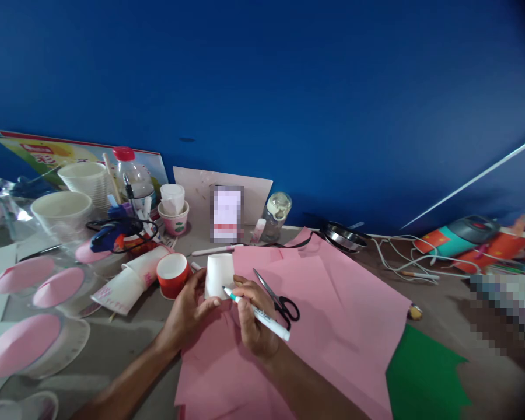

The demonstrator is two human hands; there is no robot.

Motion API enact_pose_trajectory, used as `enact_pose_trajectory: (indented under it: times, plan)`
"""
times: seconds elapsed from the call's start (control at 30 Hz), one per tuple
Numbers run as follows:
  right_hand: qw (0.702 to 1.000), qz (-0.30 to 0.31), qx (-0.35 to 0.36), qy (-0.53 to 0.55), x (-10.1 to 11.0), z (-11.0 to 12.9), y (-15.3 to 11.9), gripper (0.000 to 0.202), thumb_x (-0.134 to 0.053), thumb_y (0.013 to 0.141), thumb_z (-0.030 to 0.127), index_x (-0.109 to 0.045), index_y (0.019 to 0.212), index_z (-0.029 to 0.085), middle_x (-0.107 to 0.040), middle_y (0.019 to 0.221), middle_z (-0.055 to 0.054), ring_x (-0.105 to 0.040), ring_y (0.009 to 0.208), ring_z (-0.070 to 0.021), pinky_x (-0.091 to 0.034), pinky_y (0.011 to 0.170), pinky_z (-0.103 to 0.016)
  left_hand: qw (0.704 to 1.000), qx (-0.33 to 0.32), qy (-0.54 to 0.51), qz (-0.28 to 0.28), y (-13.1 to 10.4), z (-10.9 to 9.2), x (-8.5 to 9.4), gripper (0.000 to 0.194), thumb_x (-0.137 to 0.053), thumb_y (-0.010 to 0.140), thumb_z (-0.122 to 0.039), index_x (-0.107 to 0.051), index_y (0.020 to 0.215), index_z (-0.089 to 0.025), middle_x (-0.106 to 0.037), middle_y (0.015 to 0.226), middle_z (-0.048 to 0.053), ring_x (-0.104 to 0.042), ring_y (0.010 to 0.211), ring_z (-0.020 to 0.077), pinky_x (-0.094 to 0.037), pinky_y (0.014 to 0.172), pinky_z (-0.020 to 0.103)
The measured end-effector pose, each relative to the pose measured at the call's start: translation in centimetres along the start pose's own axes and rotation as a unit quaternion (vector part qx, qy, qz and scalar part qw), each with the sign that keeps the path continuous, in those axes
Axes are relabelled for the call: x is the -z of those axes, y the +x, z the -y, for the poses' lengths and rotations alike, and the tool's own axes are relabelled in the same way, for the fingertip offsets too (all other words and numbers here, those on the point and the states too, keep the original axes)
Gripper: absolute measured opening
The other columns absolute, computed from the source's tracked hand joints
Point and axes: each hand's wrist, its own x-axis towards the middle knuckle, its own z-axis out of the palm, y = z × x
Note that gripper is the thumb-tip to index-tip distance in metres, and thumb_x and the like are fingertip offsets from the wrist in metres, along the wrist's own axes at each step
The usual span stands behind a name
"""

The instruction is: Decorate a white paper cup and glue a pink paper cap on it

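Note:
A plain white paper cup (219,271) stands upside down, or is held so, above the pink paper (315,303). My left hand (189,309) grips its left side, thumb across the lower front. In my right hand (256,318) is a white marker (266,322) with a green band, its dark tip at the cup's lower right front. No clear mark shows on the cup. Black-handled scissors (284,306) lie part open on the pink paper, just right of my right hand. A red paper cup (173,274) with a white inside stands left of the white cup.
At left are cups with pink paper tops (24,344), stacked white cups (85,186), a blue glue gun (109,233) and a red-capped bottle (133,175). Behind stand a phone (227,213) and a glass jar (278,213). Green paper (424,373) and white cables (389,256) lie right.

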Motion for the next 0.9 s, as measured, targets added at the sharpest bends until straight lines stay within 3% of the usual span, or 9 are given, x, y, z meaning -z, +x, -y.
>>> enact_pose_trajectory:
  times: [0.53,0.63,0.9]
  plan:
    - [0.999,0.008,-0.013,0.040,-0.07,-0.16,0.02,0.016,-0.047,0.090,0.018,-0.063,0.089,0.021,-0.072,0.088,-0.008,-0.070,0.101,-0.0244,-0.060,0.083,-0.037,1.000,0.001,0.005,-0.011,0.00,0.59,0.05,0.082,-0.076,0.067,-0.062,-0.051,0.128,-0.013,-0.065,0.124,0.019,-0.063,0.113,0.0379,-0.052,0.094,0.047]
    - [0.998,0.010,-0.014,0.059,0.00,-0.14,0.02,0.019,-0.045,0.092,0.020,-0.062,0.083,0.021,-0.070,0.078,-0.006,-0.071,0.098,-0.0254,-0.060,0.082,-0.039,1.000,0.003,0.003,-0.010,0.00,0.19,-0.07,0.082,-0.076,0.067,-0.062,-0.051,0.128,-0.013,-0.066,0.123,0.020,-0.064,0.112,0.0380,-0.052,0.093,0.048]
    - [0.997,-0.023,-0.035,0.068,-0.16,-0.26,0.02,0.018,-0.045,0.094,0.022,-0.063,0.093,0.020,-0.070,0.085,-0.007,-0.071,0.093,-0.0231,-0.059,0.080,-0.037,1.000,0.010,-0.021,-0.016,0.02,-0.02,-0.28,0.082,-0.077,0.065,-0.062,-0.052,0.126,-0.013,-0.065,0.124,0.021,-0.063,0.114,0.0395,-0.051,0.095,0.050]
